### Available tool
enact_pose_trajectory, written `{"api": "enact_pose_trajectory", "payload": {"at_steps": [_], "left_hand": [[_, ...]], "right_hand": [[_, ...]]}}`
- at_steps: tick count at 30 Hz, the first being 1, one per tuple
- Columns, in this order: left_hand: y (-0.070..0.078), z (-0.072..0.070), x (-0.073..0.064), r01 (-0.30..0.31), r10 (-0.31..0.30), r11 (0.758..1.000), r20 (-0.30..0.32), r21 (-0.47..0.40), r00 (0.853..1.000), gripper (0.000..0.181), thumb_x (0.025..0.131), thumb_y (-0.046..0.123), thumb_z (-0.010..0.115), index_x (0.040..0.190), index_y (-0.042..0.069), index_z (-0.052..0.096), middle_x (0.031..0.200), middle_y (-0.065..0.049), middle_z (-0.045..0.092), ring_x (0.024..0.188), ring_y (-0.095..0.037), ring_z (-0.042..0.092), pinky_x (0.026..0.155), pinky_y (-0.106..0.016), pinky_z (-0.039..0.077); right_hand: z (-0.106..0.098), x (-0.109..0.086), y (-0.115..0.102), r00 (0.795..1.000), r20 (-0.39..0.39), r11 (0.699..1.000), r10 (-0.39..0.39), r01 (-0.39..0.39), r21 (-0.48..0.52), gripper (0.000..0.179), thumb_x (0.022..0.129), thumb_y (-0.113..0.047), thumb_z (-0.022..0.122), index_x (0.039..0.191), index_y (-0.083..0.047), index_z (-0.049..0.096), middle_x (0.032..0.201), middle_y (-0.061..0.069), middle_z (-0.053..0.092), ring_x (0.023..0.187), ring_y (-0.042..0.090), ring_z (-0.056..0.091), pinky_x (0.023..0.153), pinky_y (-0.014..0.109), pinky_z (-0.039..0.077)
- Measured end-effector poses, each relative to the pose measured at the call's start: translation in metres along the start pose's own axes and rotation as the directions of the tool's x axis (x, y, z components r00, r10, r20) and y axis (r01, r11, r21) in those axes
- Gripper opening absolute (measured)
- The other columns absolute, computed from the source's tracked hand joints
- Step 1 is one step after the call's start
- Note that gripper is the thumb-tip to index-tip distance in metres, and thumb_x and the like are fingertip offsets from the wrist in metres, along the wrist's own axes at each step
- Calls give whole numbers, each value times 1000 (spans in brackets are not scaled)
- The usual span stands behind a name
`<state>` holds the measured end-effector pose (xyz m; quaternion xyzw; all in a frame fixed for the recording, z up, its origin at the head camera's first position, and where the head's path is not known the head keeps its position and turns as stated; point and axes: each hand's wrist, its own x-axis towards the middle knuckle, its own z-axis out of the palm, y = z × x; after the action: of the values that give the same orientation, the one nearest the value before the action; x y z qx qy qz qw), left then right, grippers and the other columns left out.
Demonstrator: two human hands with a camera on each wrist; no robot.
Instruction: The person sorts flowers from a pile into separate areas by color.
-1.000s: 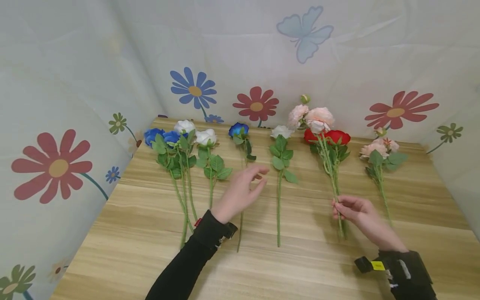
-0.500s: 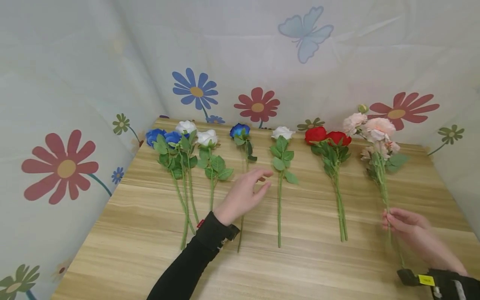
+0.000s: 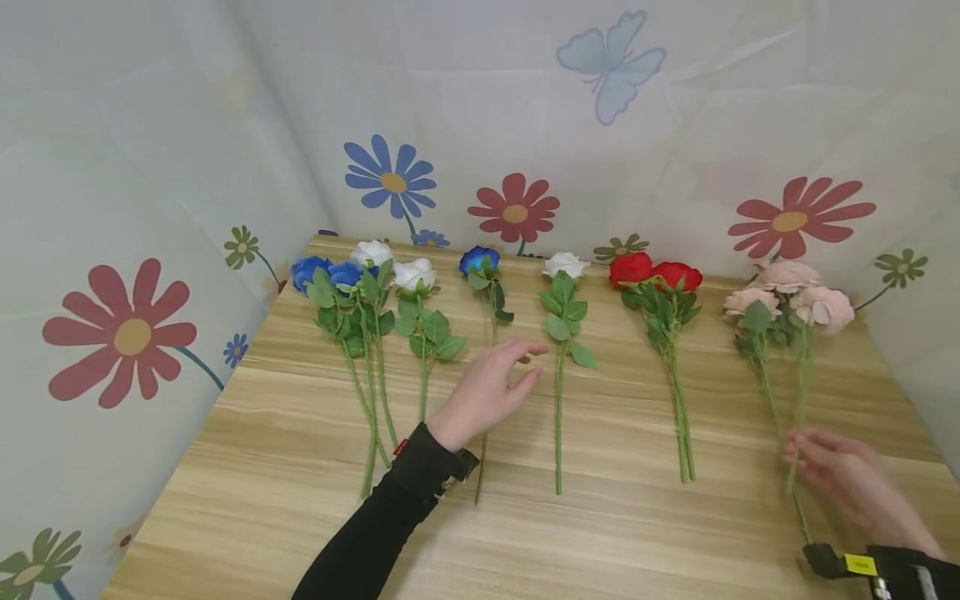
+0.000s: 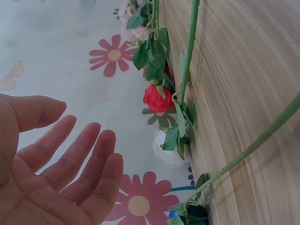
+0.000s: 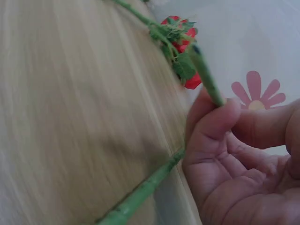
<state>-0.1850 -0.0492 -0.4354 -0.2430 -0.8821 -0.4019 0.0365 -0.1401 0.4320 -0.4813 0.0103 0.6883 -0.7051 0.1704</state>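
My right hand (image 3: pixel 843 475) pinches the green stem (image 5: pixel 207 77) of a pink peony spray (image 3: pixel 823 308) between thumb and fingers at the table's right side. Its blooms overlap those of another pink peony spray (image 3: pixel 750 303) lying on its left. My left hand (image 3: pixel 491 387) holds nothing; its fingers are relaxed and spread in the left wrist view. It hovers over the stem of a single blue rose (image 3: pixel 480 261), left of a single white rose (image 3: pixel 566 265). Two red roses (image 3: pixel 632 271) lie together between the white rose and the pink sprays.
On the left of the wooden table (image 3: pixel 615 542) lie blue roses (image 3: pixel 309 273) and white roses (image 3: pixel 414 273), some with crossing stems. A pale curtain (image 3: pixel 465 75) printed with flowers and a butterfly stands behind the table's back and side edges.
My right hand has carried the pink peony spray rightward from over the red roses and lowered it beside the other pink spray. The left hand has stayed almost in place.
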Motion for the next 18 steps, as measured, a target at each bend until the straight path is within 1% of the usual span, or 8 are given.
{"api": "enact_pose_trajectory", "payload": {"at_steps": [1,3,5,7,9,12,16,18], "left_hand": [[0,0,0,-1,1,1000,0,1,1000,32,102,16,59,133,10,62,134,-8,65,118,-23,63,100,-39,53],[-1,0,-1,0,0,1000,-2,4,1000,31,102,16,59,133,10,62,134,-8,65,118,-23,63,99,-39,53],[-2,0,-1,1,-1,1000,-2,4,1000,31,102,17,59,133,10,62,134,-7,65,118,-23,64,99,-39,53],[-2,-1,-1,0,0,1000,-4,5,1000,31,102,17,59,132,10,62,133,-7,65,118,-24,64,98,-39,54],[-2,-1,-1,0,0,1000,-3,8,1000,31,102,17,59,132,11,62,133,-7,65,118,-24,64,98,-38,54],[-4,-1,-1,-1,1,1000,1,17,1000,31,103,17,59,133,11,62,133,-7,65,118,-23,64,98,-38,54],[-4,-1,-1,-2,2,1000,2,21,1000,31,103,17,58,133,9,62,134,-8,65,118,-23,63,98,-38,54],[-5,-1,-1,-3,3,1000,0,24,1000,32,103,17,58,133,9,62,134,-8,65,118,-23,64,98,-38,54]], "right_hand": [[2,1,-2,999,-31,994,38,-41,-99,34,108,-8,41,103,-20,72,95,-12,69,88,2,67,75,15,54],[7,4,-8,991,-90,947,100,-122,-296,29,109,-14,42,108,-11,71,95,-14,69,86,-2,65,75,14,54],[13,8,-16,978,-149,845,147,-202,-495,35,109,-22,43,115,3,68,97,-13,69,84,-5,62,74,16,54],[18,11,-23,966,-193,731,172,-257,-633,48,109,-29,43,120,14,62,97,-10,70,82,-7,60,72,18,54],[21,14,-27,960,-217,657,179,-280,-699,54,108,-33,44,121,17,60,93,-4,72,78,-4,60,70,20,53],[20,16,-29,962,-214,582,169,-273,-766,56,106,-37,48,116,15,64,90,3,75,77,2,63,69,24,51],[21,18,-29,972,-210,462,101,-233,-856,58,102,-40,53,111,16,65,94,21,75,79,15,66,67,30,51],[22,19,-30,973,-222,414,67,-229,-881,58,101,-42,54,108,15,66,98,28,72,80,22,67,66,33,51]]}}
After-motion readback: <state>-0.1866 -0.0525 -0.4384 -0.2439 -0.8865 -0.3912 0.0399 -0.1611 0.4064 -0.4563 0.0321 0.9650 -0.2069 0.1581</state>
